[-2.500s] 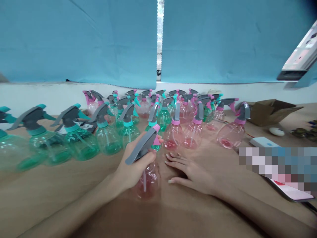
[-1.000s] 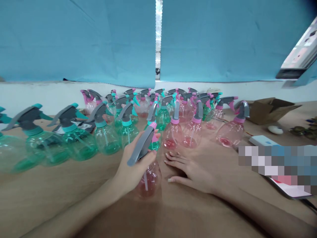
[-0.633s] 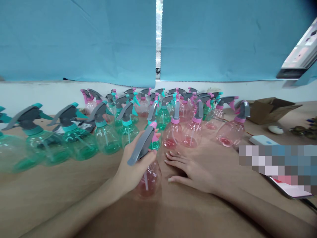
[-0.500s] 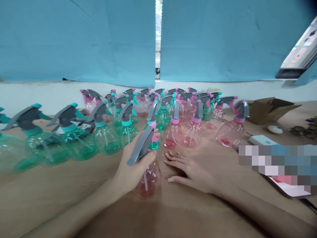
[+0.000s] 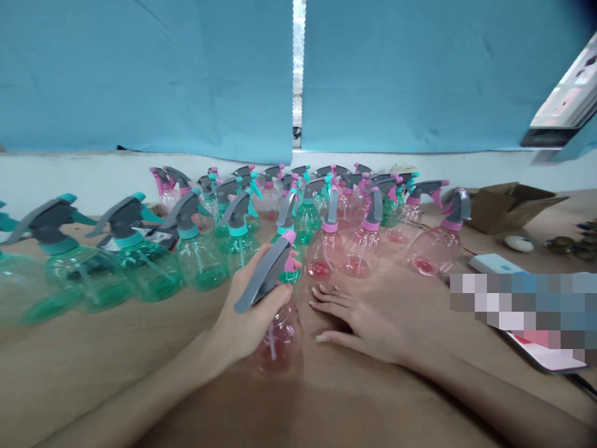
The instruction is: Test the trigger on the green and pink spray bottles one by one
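Observation:
My left hand (image 5: pixel 247 311) is wrapped round the neck of a pink spray bottle (image 5: pixel 278 342) with a grey and pink trigger head. Some liquid and a dip tube show inside its clear body, which is at the table top, slightly tilted. My right hand (image 5: pixel 359 320) lies flat on the wooden table (image 5: pixel 336 398), fingers spread, holding nothing. Just beyond my right fingertips stand two pink spray bottles, the nearer-left one (image 5: pixel 324 255) and its neighbour (image 5: pixel 360 252). A green spray bottle (image 5: pixel 203 261) stands beyond my left hand, among others like it.
Green spray bottles (image 5: pixel 149 267) line the left side, and several pink and green ones crowd the back. Another pink bottle (image 5: pixel 435 249) stands at right. Further right are a cardboard box (image 5: pixel 501 208), a white mouse-like object (image 5: pixel 518 243) and a partly blurred-out device (image 5: pixel 550 358). Blue curtains (image 5: pixel 149 74) hang behind.
My left hand and the pink spray bottle have shifted very slightly left, the trigger head tipping a little. My right hand has stayed in place.

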`<state>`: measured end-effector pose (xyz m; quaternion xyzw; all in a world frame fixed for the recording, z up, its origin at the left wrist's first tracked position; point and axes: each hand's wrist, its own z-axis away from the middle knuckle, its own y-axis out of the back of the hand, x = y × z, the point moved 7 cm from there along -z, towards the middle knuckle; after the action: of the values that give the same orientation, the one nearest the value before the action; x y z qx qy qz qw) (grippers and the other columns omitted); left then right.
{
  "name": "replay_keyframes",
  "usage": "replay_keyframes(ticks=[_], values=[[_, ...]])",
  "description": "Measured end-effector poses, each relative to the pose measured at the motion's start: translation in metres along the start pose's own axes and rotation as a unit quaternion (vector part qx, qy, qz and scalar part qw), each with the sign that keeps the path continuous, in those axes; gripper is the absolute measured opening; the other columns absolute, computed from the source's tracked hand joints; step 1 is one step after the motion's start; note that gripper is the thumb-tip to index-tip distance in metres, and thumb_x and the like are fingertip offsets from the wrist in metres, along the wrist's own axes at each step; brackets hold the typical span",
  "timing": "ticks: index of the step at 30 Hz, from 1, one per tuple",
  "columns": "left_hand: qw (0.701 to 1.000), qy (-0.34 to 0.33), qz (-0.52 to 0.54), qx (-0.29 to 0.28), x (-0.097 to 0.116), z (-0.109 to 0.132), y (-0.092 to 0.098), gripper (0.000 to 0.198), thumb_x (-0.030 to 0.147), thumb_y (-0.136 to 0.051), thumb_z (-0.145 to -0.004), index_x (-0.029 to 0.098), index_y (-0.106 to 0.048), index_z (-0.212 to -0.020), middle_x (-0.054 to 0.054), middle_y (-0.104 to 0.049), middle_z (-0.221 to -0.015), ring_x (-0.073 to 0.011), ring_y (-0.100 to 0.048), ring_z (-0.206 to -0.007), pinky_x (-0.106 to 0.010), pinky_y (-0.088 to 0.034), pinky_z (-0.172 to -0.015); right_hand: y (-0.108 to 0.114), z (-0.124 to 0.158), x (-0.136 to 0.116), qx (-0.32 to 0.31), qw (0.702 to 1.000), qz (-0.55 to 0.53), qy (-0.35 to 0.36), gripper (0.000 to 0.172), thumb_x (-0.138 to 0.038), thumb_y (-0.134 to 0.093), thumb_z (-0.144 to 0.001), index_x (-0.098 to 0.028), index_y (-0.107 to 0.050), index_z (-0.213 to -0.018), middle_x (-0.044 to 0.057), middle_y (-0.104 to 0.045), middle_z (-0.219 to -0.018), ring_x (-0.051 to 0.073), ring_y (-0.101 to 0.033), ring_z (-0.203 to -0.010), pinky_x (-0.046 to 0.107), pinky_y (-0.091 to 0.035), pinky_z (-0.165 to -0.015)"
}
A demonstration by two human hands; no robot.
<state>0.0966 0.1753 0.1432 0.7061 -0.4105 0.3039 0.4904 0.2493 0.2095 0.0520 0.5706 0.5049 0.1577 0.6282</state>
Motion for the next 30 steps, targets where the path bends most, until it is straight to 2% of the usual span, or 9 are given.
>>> replay_keyframes(ticks=[3,8,12,15,20,24,30], values=[[1.0,-0.004,-0.01,0.01,0.004,0.0,0.003,0.007,0.017,-0.049,-0.073,0.023,-0.045,-0.075,0.007,-0.042,-0.06,-0.0116,-0.039,-0.054,-0.025,-0.033,-0.053,0.0,0.0,0.0,0.002,1.0,-0.005,0.0,0.065,-0.057,-0.046,-0.084,-0.022,-0.035,-0.138,0.006,-0.036,-0.144,0.023,-0.029,-0.133,0.044,-0.023,-0.11],[1.0,-0.017,-0.022,0.012,0.01,0.001,0.004,0.008,0.017,-0.048,-0.072,0.023,-0.042,-0.071,0.006,-0.042,-0.062,-0.0118,-0.04,-0.056,-0.025,-0.032,-0.053,0.001,0.0,0.0,0.007,1.0,-0.009,0.002,0.063,-0.057,-0.046,-0.084,-0.023,-0.037,-0.137,0.006,-0.037,-0.143,0.023,-0.03,-0.133,0.045,-0.023,-0.11],[1.0,-0.011,-0.024,0.006,0.008,0.002,0.006,0.007,0.018,-0.048,-0.072,0.024,-0.047,-0.075,0.007,-0.041,-0.058,-0.0128,-0.041,-0.055,-0.025,-0.033,-0.052,0.001,0.0,-0.001,0.006,1.0,-0.004,0.005,0.063,-0.057,-0.046,-0.085,-0.023,-0.037,-0.137,0.006,-0.037,-0.143,0.023,-0.029,-0.133,0.045,-0.023,-0.11],[0.999,-0.01,-0.034,0.009,0.006,0.002,0.006,0.014,0.019,-0.049,-0.072,0.025,-0.053,-0.084,0.007,-0.041,-0.057,-0.0128,-0.039,-0.052,-0.025,-0.032,-0.049,0.002,0.0,-0.002,0.006,1.0,0.0,0.005,0.063,-0.056,-0.046,-0.085,-0.023,-0.036,-0.138,0.006,-0.037,-0.143,0.023,-0.029,-0.133,0.044,-0.024,-0.11],[0.999,-0.015,-0.038,0.026,0.002,0.002,0.005,0.025,0.02,-0.05,-0.075,0.027,-0.055,-0.098,0.005,-0.052,-0.066,-0.0138,-0.047,-0.06,-0.025,-0.039,-0.057,0.001,0.0,-0.001,0.002,1.0,0.001,0.003,0.065,-0.058,-0.045,-0.085,-0.022,-0.036,-0.138,0.006,-0.036,-0.143,0.023,-0.029,-0.133,0.044,-0.023,-0.11],[0.998,-0.004,-0.051,0.038,0.0,0.003,0.006,0.018,0.022,-0.052,-0.073,0.027,-0.055,-0.09,0.006,-0.052,-0.063,-0.0138,-0.048,-0.058,-0.024,-0.04,-0.055,0.0,0.0,-0.001,-0.004,1.0,0.01,0.002,0.067,-0.058,-0.044,-0.085,-0.018,-0.036,-0.138,0.007,-0.034,-0.144,0.022,-0.028,-0.134,0.043,-0.023,-0.111],[0.998,0.004,-0.054,0.04,0.003,0.003,0.007,0.016,0.022,-0.052,-0.073,0.027,-0.054,-0.087,0.005,-0.049,-0.062,-0.0144,-0.046,-0.058,-0.024,-0.039,-0.054,0.002,0.0,-0.002,0.01,1.0,-0.007,0.005,0.064,-0.057,-0.046,-0.084,-0.023,-0.037,-0.138,0.006,-0.037,-0.143,0.023,-0.029,-0.133,0.045,-0.024,-0.11]])
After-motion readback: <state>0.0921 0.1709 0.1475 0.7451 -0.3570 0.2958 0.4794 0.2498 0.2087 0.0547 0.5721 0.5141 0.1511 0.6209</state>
